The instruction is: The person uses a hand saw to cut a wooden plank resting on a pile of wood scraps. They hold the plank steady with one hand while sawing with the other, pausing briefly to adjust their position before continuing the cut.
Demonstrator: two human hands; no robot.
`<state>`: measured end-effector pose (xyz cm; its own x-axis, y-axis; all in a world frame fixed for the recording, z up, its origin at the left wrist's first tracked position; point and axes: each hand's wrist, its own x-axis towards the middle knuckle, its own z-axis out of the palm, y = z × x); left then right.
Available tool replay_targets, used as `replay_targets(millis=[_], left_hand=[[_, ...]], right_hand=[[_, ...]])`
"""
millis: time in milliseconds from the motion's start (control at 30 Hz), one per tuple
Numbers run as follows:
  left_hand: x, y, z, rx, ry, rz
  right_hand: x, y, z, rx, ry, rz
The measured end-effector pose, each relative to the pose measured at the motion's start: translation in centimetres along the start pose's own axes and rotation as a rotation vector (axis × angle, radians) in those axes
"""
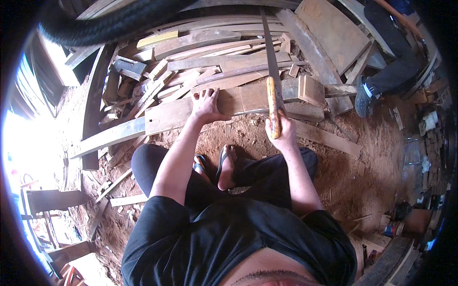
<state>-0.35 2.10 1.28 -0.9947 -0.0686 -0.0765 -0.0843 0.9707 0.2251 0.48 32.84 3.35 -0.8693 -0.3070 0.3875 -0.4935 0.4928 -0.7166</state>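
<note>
My right hand (pixel 285 129) is closed around the worn yellow handle of a handsaw (pixel 271 62). Its long, narrow blade points away from me, above the right part of a wooden board (pixel 167 116). Whether the teeth touch the wood, I cannot tell. My left hand (pixel 207 107) lies on the board with its fingers spread over the top face, left of the saw. A thin dark line crosses the board between the hand and the blade. The board lies crosswise in front of my knees, over a longer plank (pixel 112 137) that sticks out to the left.
Offcuts and long wooden strips (pixel 229 50) are piled beyond the board. A wood block (pixel 312 90) stands right of the saw. Another person's leg (pixel 393 71) and dark shoe (pixel 365 102) are at the upper right. A blurred black cord-like thing (pixel 109 26) crosses the upper left.
</note>
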Motion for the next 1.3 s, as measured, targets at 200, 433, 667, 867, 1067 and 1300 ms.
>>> replay_targets(millis=[200, 433, 667, 867, 1067, 1300], left_hand=[[-1.8, -3.0, -4.5, 0.028, -0.113, 0.023], [-2.5, -5.7, -6.8, -0.243, -0.239, 0.016], [-0.6, -7.4, -5.9, -0.619, -0.344, 0.185], [0.3, -7.9, -6.4, -0.661, -0.368, 0.201], [0.0, -7.2, -6.3, -0.592, -0.335, 0.125], [-0.7, -6.4, -7.7, -0.588, -0.396, 0.143]], right_hand=[[0.3, 3.8, -2.9, -0.551, -0.267, -0.015], [-0.5, 7.5, -2.9, -0.665, -0.426, -0.105], [-2.2, 9.4, -2.5, -0.652, -0.205, -0.144], [-4.0, 9.7, -1.8, -0.722, -0.016, -0.103], [-4.6, 10.5, -1.4, -0.707, 0.031, -0.109], [-4.4, 2.3, -6.4, -0.794, -0.256, 0.059]])
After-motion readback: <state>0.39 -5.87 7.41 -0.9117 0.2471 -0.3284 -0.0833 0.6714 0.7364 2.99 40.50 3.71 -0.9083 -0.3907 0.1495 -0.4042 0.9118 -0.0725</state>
